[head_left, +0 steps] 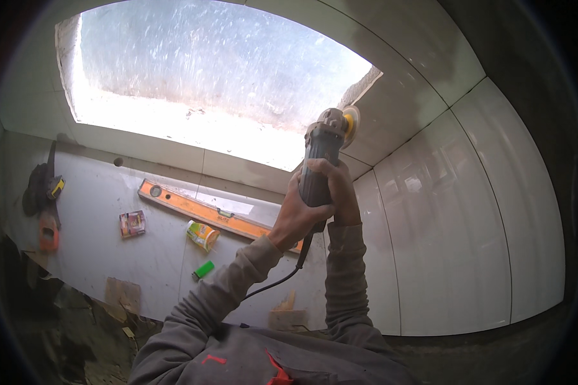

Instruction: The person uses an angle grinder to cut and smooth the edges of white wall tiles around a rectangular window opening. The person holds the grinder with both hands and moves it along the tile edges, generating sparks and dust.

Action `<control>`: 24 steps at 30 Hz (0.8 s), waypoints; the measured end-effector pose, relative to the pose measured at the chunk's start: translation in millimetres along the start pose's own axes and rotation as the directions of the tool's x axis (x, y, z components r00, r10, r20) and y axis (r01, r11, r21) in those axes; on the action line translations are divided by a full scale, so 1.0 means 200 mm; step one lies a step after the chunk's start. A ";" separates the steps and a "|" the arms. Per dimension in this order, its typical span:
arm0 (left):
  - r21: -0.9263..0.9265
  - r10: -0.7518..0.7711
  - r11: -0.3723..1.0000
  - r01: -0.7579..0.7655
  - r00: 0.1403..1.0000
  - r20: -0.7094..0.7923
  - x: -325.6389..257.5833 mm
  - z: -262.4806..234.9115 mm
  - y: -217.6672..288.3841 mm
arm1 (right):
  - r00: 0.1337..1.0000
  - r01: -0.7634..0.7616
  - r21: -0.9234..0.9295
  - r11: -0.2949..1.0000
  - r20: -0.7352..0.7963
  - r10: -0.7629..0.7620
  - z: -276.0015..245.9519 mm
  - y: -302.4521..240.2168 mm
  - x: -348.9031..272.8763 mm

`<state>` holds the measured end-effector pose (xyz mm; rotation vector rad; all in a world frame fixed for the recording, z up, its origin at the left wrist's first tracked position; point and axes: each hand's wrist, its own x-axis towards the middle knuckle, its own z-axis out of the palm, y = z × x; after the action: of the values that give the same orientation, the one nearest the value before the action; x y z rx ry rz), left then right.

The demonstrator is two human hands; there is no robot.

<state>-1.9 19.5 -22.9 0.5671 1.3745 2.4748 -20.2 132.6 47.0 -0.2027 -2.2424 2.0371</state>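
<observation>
An angle grinder (321, 151) with a dark grey body is held in both my hands, its head pointing up and away from me. My left hand (291, 217) wraps the lower body from the left. On the right side, my right hand (344, 192) grips the body, its fingers closed around it. The yellow-centred disc (352, 126) faces right, close to the lower right corner of the bright window opening (212, 70); whether it touches the tile edge I cannot tell. A black cord (282, 280) trails from the grinder's lower end behind my left sleeve.
On the pale tiled ledge lie an orange spirit level (202, 209), a dark purple packet (133, 224), an orange-and-green cup-like pack (202, 235), a green lighter (203, 269) and a tape measure (56, 187). White tiled wall (449, 224) rises at right; rubble (77, 333) lies lower left.
</observation>
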 end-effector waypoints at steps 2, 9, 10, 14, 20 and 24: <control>-0.013 -0.014 1.000 0.014 1.000 0.016 0.01 0.01 0.01 | 1.000 -0.014 0.000 1.000 -0.001 0.014 -0.01 0.00 0.01; 0.008 -0.062 0.998 0.062 0.998 0.016 0.01 0.03 0.10 | 1.000 -0.003 0.006 1.000 -0.013 0.003 -0.01 -0.06 0.00; -0.010 -0.059 0.998 0.060 0.998 0.028 0.01 0.03 0.11 | 1.000 0.003 0.009 1.000 -0.011 -0.003 -0.01 -0.07 0.01; -0.052 -0.062 0.997 0.064 0.997 0.053 0.03 0.05 0.15 | 1.000 0.015 0.015 1.000 -0.025 -0.014 -0.03 -0.09 0.02; -0.039 -0.032 0.999 0.034 0.998 0.048 0.07 0.06 0.18 | 0.999 0.044 0.012 0.999 -0.023 -0.044 -0.02 -0.16 0.03; -0.036 -0.040 0.998 0.042 0.997 0.069 0.09 0.07 0.22 | 0.999 0.047 0.026 0.999 -0.011 -0.047 -0.03 -0.19 0.05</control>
<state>-13.3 14.6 24.5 0.6035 1.2991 2.4203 -30.5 136.4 85.4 -0.1564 -2.1918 2.0359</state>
